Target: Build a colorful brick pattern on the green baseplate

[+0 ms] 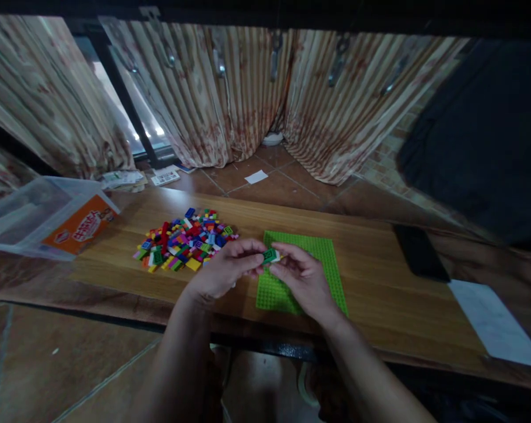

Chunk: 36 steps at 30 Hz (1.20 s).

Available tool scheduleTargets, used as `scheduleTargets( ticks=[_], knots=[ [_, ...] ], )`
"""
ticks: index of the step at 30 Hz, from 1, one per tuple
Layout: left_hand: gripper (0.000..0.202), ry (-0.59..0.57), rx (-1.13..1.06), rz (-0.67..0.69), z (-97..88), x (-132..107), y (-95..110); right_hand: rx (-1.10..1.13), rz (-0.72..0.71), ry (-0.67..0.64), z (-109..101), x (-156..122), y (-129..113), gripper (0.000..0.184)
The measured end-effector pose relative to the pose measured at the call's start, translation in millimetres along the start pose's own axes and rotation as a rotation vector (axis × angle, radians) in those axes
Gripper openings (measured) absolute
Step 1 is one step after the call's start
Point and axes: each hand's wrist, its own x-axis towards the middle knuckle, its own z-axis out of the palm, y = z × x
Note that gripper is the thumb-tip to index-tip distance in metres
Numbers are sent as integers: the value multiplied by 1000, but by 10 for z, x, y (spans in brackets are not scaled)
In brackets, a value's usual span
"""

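Between the fingertips of both hands is a green toy brick (269, 255), its hollow underside partly facing me, with a white piece against its right end. My left hand (230, 264) pinches the brick from the left. From the other side, the thumb and fingers of my right hand (303, 276) close on the same small pieces. Both hands are above the left part of a bright green studded baseplate (331, 270), which lies on the wooden board. A pile of loose colourful bricks (186, 241) spreads to the left of my left hand.
A clear plastic box (22, 205) with an orange label stands at the far left. On the right lie a black phone-like slab (419, 252) and a white sheet (498, 323). The wooden board (380, 294) ends near me. Striped curtains (247, 100) hang behind.
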Motion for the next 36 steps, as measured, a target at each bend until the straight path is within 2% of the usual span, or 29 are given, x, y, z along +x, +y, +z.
scheduleTargets(
  ticks=[3, 6, 10, 13, 22, 28, 31, 33, 36],
  knots=[
    [31, -11, -137, -44, 108, 60, -71, 36, 8, 78, -6, 29, 15, 23],
    [33, 17, -125, -64, 168, 89, -107, -13, -10, 141, -52, 39, 23, 18],
    [37, 39, -31, -93, 217, 127, -140, -317, -131, 70, -99, 6, -2, 11],
    [33, 34, -13, -117, 217, 144, -154, -432, -178, 1, -111, -18, -20, 8],
    [25, -61, -90, -137, 138, 84, -126, -381, -249, -48, -123, -18, -23, 6],
    [23, -80, -218, -91, 116, 64, -81, -117, -103, -17, -146, -25, -49, 12],
    [21, -40, -222, -51, 66, 53, -18, -93, -57, 28, -165, -7, -12, 14],
    [20, 21, -227, -21, -2, 38, 46, -168, -55, 51, -165, -2, 32, 16],
    [17, 213, -254, 47, -156, 4, 154, -384, -48, -7, -96, -20, 99, 13]
  ],
)
